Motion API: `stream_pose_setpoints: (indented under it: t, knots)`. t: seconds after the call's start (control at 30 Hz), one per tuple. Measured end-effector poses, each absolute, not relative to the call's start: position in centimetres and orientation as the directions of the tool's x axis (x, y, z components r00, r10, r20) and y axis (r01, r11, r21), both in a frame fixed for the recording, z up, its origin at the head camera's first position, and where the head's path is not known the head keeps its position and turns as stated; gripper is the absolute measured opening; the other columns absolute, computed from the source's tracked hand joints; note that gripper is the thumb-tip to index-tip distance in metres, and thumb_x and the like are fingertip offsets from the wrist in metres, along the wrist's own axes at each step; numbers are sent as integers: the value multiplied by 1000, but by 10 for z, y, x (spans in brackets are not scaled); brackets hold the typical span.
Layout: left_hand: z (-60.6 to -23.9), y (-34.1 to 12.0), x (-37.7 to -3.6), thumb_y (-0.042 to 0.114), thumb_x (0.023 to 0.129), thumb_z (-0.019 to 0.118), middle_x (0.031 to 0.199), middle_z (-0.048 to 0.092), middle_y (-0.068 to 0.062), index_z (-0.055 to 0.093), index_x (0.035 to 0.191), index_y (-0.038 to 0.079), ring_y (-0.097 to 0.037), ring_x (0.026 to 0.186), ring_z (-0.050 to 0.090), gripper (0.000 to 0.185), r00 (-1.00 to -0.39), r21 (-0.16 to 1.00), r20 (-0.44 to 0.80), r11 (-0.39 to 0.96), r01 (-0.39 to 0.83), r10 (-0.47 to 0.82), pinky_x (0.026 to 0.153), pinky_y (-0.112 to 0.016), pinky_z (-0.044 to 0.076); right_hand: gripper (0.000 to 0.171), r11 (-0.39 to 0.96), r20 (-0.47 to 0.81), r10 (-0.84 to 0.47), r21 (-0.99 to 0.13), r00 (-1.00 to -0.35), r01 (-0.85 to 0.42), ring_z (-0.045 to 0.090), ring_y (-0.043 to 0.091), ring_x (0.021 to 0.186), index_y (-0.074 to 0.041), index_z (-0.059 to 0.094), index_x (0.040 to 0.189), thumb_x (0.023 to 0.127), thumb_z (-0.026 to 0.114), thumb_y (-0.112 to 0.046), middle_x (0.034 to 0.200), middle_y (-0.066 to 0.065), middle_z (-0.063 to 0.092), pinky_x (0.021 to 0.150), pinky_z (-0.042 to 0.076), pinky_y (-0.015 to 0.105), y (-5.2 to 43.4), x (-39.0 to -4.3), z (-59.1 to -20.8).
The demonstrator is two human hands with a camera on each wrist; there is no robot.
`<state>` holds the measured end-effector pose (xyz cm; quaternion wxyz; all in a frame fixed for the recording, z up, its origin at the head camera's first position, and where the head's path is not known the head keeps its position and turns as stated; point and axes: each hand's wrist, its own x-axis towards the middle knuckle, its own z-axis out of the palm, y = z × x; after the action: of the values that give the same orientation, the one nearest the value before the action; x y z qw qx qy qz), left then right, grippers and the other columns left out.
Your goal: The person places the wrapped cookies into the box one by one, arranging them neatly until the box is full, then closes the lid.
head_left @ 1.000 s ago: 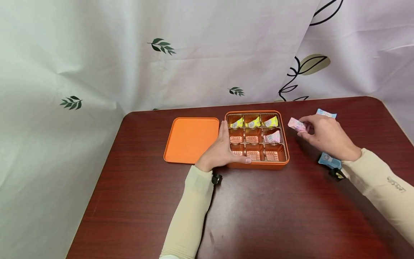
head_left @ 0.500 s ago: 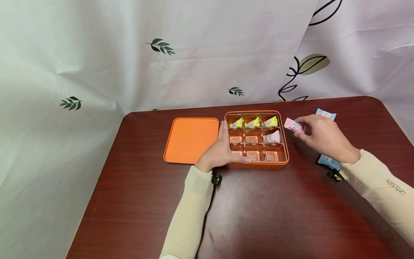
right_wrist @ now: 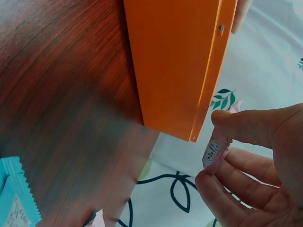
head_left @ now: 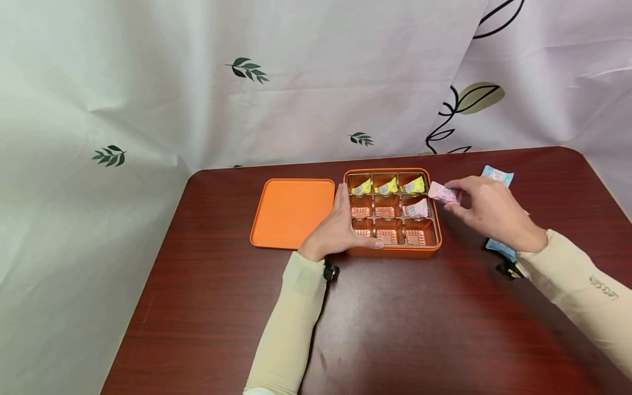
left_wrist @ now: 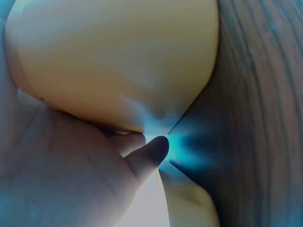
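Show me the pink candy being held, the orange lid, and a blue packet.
pink candy (head_left: 443,192), head view, middle of its wrapper.
orange lid (head_left: 292,213), head view, flat centre.
blue packet (head_left: 497,175), head view, wrapper middle.

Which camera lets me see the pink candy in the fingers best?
The head view: the pink candy shows whole there, pinched by the right hand at the right edge of the orange box. The right wrist view shows only its end between fingertips. The left wrist view shows none of it, only the left hand close up.
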<state>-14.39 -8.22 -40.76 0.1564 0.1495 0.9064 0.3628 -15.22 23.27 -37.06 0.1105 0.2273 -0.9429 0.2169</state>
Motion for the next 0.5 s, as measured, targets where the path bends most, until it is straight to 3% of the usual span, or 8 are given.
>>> stream_pose_setpoints:
  t: [0.5]
  knots:
    - [-408,-82,-144,60,70,86,165,-27,-6,-26,156,15,-15,151,-13,149,-908,712,-184,688,142,377,119,-41,23,34,785,332,-398,-360,-855,-505,63,32,86,2,73,110,79,83,-5,100,19,72,73,48,51,221,-148,-370]
